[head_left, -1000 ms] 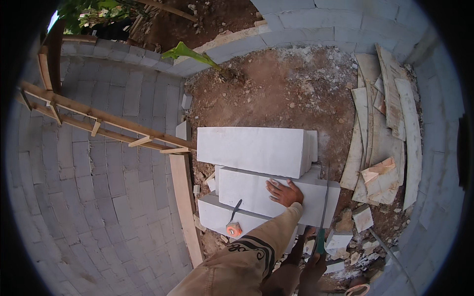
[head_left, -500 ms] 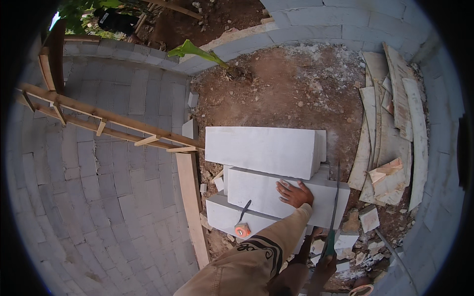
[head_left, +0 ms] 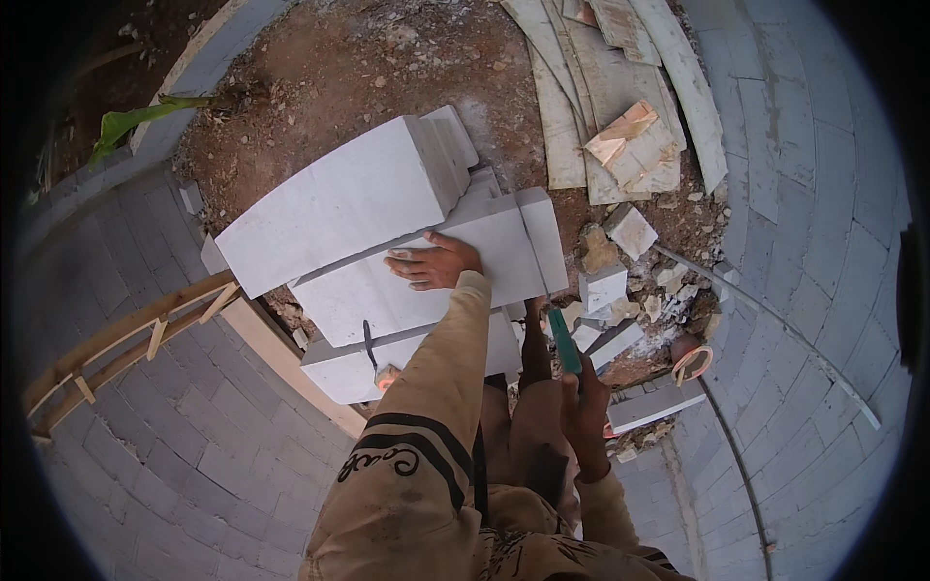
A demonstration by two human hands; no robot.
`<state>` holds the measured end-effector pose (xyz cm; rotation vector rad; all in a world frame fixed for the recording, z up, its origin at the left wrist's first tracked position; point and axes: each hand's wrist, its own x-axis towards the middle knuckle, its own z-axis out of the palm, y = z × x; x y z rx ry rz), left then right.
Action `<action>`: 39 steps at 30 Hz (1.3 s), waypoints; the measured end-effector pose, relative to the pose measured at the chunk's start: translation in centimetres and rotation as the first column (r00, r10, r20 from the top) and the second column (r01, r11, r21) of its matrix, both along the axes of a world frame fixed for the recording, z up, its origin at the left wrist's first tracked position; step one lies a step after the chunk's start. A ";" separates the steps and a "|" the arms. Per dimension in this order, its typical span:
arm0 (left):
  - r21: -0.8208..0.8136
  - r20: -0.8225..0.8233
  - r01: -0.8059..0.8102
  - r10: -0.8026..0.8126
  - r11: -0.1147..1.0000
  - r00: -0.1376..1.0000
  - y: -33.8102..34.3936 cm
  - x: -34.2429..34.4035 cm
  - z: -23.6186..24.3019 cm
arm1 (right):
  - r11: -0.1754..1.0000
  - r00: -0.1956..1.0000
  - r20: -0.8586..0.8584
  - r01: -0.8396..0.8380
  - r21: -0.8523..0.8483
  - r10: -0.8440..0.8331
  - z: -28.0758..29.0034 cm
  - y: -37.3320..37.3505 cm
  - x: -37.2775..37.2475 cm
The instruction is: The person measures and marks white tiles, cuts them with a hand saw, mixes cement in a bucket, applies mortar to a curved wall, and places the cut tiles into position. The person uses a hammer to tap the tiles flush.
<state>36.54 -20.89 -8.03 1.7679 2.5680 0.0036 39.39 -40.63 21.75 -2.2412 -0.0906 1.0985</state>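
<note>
Sawing of white block (head_left: 504, 244) is apparently in hand; it is flanked by other blocks (head_left: 334, 194). The left hand (head_left: 436, 262) is spread flat on its top; by the right hand (head_left: 584, 412), a handsaw (head_left: 564, 341) is gripped across its right end. Even strokes seem to be required.

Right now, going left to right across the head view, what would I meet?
Ladder-like wooden frame, left hand, green saw handle, long thin rod.
</note>
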 end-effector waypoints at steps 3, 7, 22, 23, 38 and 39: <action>-0.011 0.011 0.007 -0.007 1.000 1.000 0.5 0.3 0.1 | 0.999 1.000 -0.021 -0.020 -0.036 0.019 -6.1 1.6 1.4; -0.061 -0.031 0.018 -0.019 0.998 0.999 0.4 0.2 -0.5 | 0.995 0.995 -0.003 0.103 -0.006 -0.103 3.9 -4.5 -3.7; -0.001 -0.030 0.047 -0.047 0.999 0.998 -0.3 -0.9 0.0 | 0.985 0.985 -0.020 0.169 -0.028 -0.170 6.6 -3.9 -3.3; 0.031 -0.051 -0.035 0.037 0.999 0.998 -0.1 -0.7 -0.2 | 0.975 0.976 -0.035 0.210 -0.068 -0.213 8.6 -4.6 -4.1; 0.070 -0.116 -0.046 0.054 0.996 0.992 0.3 0.4 -1.3 | 0.974 0.975 -0.033 0.220 -0.053 -0.222 9.7 -5.0 -5.3; 0.076 -0.052 0.012 -0.008 0.997 0.999 0.6 1.0 -1.4 | 0.979 0.979 -0.044 0.197 -0.051 -0.200 8.7 -3.9 -4.5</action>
